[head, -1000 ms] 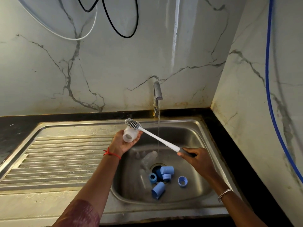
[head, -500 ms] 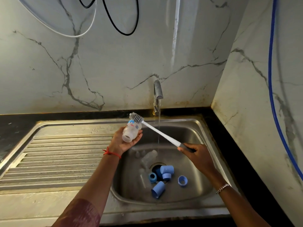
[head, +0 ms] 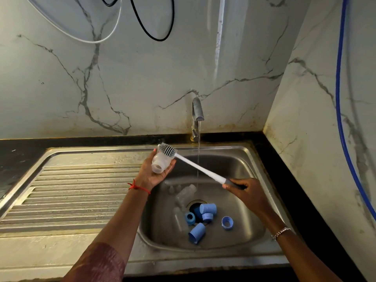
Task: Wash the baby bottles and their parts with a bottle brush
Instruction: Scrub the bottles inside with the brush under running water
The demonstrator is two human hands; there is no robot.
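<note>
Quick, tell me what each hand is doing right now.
Left hand: holds the clear plastic baby bottle.
Right hand: grips the white long-stemmed bottle brush by its grey handle.

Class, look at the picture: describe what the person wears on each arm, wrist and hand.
No gloves are worn. By the left hand a red thread is tied round the wrist, and a dark reddish patterned sleeve covers the upper arm. By the right hand a silver chain bracelet circles the wrist; no sleeve shows there.
</note>
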